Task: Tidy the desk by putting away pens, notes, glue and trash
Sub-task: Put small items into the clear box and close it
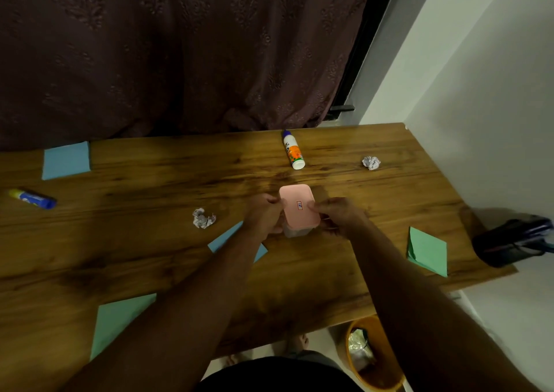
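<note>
Gripping the pink-lidded container (299,208) between both hands, left hand (263,216) and right hand (338,214) curled round its sides, I am seeing crumpled paper (203,218) left of them on the bench (150,259).

Blue note (236,241) mostly hidden under left forearm. Clear box body (295,231) largely covered by pink lid (298,205) and both hands. Pen holder (509,244) blurred, contents unreadable. Bin (374,358) partly behind right arm. Glue bottle (293,151) label illegible.
</note>
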The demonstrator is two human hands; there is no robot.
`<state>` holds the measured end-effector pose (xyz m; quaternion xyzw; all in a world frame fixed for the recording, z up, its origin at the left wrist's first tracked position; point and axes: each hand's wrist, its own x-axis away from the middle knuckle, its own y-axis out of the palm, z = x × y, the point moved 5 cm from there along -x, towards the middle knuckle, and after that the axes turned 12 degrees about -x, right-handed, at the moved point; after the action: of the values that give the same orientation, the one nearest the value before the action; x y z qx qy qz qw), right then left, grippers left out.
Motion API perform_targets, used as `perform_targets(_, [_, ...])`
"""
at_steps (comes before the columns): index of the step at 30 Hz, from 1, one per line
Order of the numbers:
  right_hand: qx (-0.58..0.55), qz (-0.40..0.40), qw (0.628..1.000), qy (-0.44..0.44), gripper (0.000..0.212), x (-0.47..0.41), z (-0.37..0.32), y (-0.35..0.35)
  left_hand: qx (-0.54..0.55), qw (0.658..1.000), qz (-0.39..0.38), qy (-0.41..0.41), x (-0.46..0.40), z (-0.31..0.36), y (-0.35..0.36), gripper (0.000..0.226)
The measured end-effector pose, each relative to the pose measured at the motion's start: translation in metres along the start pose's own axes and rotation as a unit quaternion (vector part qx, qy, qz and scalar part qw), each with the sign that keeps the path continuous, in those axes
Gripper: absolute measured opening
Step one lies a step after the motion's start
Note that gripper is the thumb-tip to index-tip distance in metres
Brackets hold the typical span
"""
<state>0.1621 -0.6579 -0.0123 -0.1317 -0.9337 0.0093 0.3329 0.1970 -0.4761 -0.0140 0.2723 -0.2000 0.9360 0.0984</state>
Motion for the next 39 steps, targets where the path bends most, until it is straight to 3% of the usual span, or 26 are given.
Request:
perform_targets(5, [-0.008,-0.023,1.0,-0.011,0.035,0.011,0.014,-0.004,0.017,1.0,0.004,0.017,0.003,-0.004,-0.003,0.029])
perform_targets(10, [-0.073,-0.044,0.996,0.009,0.027,0.015,0.026,-0.001,-0.035,0.997,-0.071,0.013,0.012,-0.024,0.004,0.032])
perform_targets(14, [-0.107,-0.051,0.993,0.019,0.025,0.013,0.031,0.002,-0.02,0.997,-0.071,0.017,0.016,-0.028,0.008,0.035])
perform_targets(25, [-0.096,-0.056,0.993,0.04,0.025,0.011,0.032,0.002,-0.072,0.995,-0.065,0.03,0.016,-0.029,0.013,0.029])
perform_targets(32, [-0.019,-0.028,0.999,0.03,0.033,0.017,0.025,-0.006,-0.114,0.988,-0.106,0.011,0.016,-0.022,0.005,0.043])
perform_targets(35, [0.021,0.003,0.999,-0.035,0.044,0.017,0.007,-0.004,-0.115,0.992,-0.047,0.03,0.005,-0.01,-0.009,0.051])
perform_targets(39, [0.013,0.043,0.996,-0.071,0.033,0.01,-0.013,0.005,-0.09,0.995,0.015,0.04,-0.007,0.004,-0.012,0.047])
